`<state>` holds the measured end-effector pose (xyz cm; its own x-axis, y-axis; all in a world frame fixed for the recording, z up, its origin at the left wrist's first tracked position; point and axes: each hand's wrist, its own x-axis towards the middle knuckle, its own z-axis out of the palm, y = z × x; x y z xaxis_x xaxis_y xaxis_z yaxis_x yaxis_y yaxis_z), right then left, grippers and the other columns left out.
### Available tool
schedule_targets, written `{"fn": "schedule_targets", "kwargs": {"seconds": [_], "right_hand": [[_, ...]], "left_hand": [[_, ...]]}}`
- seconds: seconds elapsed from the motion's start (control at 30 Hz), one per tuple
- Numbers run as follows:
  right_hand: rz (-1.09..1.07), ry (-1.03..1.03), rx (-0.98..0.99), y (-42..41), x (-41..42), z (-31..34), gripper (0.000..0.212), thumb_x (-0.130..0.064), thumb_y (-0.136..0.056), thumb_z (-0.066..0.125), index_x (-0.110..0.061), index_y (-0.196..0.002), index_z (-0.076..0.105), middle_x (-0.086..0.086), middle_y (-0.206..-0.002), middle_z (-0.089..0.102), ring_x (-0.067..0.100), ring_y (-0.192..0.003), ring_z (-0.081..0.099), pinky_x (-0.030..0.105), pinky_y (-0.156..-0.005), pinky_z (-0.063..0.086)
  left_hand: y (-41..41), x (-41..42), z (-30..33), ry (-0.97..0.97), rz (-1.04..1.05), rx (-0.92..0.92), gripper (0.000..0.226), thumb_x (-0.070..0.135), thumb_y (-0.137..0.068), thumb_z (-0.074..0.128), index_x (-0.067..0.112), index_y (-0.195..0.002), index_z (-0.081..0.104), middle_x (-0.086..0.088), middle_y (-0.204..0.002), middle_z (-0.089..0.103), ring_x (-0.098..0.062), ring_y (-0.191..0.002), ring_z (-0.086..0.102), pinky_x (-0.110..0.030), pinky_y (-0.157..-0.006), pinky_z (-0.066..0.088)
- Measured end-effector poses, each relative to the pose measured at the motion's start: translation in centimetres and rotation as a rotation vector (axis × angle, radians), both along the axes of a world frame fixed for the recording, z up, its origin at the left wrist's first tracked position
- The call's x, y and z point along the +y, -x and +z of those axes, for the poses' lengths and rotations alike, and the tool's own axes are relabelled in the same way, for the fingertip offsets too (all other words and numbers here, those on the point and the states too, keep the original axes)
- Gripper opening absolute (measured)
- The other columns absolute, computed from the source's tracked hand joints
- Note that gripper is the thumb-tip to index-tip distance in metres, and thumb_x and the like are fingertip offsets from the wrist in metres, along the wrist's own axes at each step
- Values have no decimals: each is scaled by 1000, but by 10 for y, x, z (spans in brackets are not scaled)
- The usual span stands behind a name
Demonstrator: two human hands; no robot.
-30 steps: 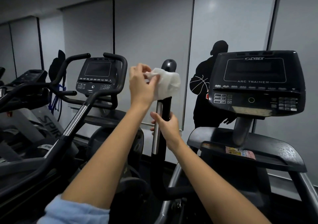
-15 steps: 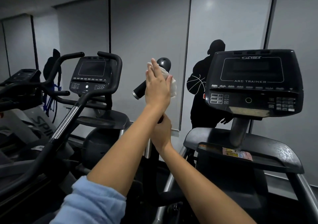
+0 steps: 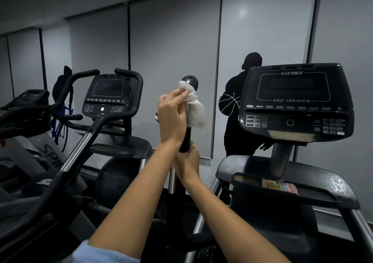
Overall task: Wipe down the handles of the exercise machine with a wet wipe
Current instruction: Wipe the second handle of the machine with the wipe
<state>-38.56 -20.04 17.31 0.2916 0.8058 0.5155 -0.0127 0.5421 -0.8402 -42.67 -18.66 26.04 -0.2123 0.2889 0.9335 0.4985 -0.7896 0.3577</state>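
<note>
A black upright handle (image 3: 186, 139) with a rounded knob on top rises at the centre, left of the Arc Trainer console (image 3: 296, 101). My left hand (image 3: 172, 117) presses a crumpled white wet wipe (image 3: 194, 111) against the handle's upper part, just below the knob. The wipe drapes over the handle's right side. My right hand (image 3: 188, 161) grips the same handle lower down, below my left wrist. The stretch of handle under the wipe and my fingers is hidden.
A second machine with a console (image 3: 108, 95) and curved black handlebars (image 3: 129, 101) stands to the left. A long chrome-and-black arm (image 3: 74, 157) slants across the lower left. The Arc Trainer's black tray (image 3: 327, 184) holds a paper label. Grey blinds form the wall behind.
My left hand slid from a flat press on the handle to a closed grip near the knob, and the wipe now hangs to the right. My right hand stayed on the lower handle.
</note>
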Motion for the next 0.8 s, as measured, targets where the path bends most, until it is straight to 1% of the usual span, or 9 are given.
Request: {"fn": "schedule_targets", "kwargs": {"seconds": [0.03, 0.1, 0.13, 0.17, 0.33, 0.4, 0.47, 0.6, 0.8], "right_hand": [[10, -2, 12, 1, 1, 0, 13, -10, -80, 68, -4, -85, 58, 1, -64, 56, 1, -41, 50, 17, -41, 42], [41, 4, 18, 2, 2, -3, 17, -16, -81, 70, -9, -82, 55, -1, -62, 54, 10, -44, 50, 27, -45, 47], [38, 17, 10, 2, 3, -3, 17, -17, -81, 70, -11, -81, 54, -1, -61, 53, 11, -45, 49, 29, -46, 49], [33, 22, 1, 2, 4, -3, 16, -17, -82, 68, -12, -81, 54, -1, -61, 53, 11, -44, 49, 30, -47, 49], [8, 1, -23, 2, 3, -3, 15, -15, -83, 67, -10, -81, 53, -1, -61, 52, 8, -40, 48, 29, -45, 49], [-8, 10, -43, 2, 3, -3, 16, -18, -82, 67, -10, -81, 53, -1, -61, 53, 8, -40, 49, 30, -45, 50], [-11, 42, -28, 3, 3, -2, 18, -22, -81, 67, -11, -81, 53, -3, -61, 54, 11, -41, 50, 33, -47, 51], [-14, 82, -15, 4, 2, -1, 19, -24, -81, 69, -13, -83, 54, -4, -61, 55, 8, -39, 49, 39, -51, 53], [-31, -3, -13, 3, 2, -3, 16, -17, -83, 66, -10, -82, 52, -1, -60, 52, 7, -40, 48, 28, -43, 51]], "left_hand": [[2, 3, 10, 4, -13, -14, 31, -4, -86, 52, 11, -106, 71, -7, -108, 70, -24, -98, 59, -18, -90, 40], [6, 8, 31, 18, -39, -32, 28, -3, -86, 53, 13, -96, 75, -9, -93, 72, -25, -86, 65, -32, -83, 52], [7, 9, 40, 33, -41, -25, 27, -1, -86, 54, 13, -93, 75, -9, -89, 72, -24, -82, 66, -38, -79, 54], [8, 10, 46, 57, -44, -21, 25, 1, -87, 54, 13, -92, 75, -8, -88, 72, -23, -81, 67, -39, -77, 55], [9, -7, 43, 142, -45, -25, 26, 2, -86, 55, 18, -95, 74, -5, -97, 71, -19, -89, 65, -34, -82, 54], [11, -17, 26, 161, -48, 67, 27, 3, -84, 60, 17, -102, 72, -4, -105, 67, -17, -96, 61, -27, -87, 49], [12, -20, 15, 132, -7, 161, 28, 3, -83, 63, 16, -107, 71, -3, -108, 63, -17, -100, 58, -26, -90, 46], [12, -12, 31, 119, 76, 155, 21, 7, -87, 60, 17, -101, 73, -5, -103, 64, -19, -94, 60, -20, -77, 40], [10, -3, 66, 168, 106, 108, 25, 3, -86, 52, 13, -97, 73, -8, -103, 68, -20, -91, 64, -18, -72, 40]]}}
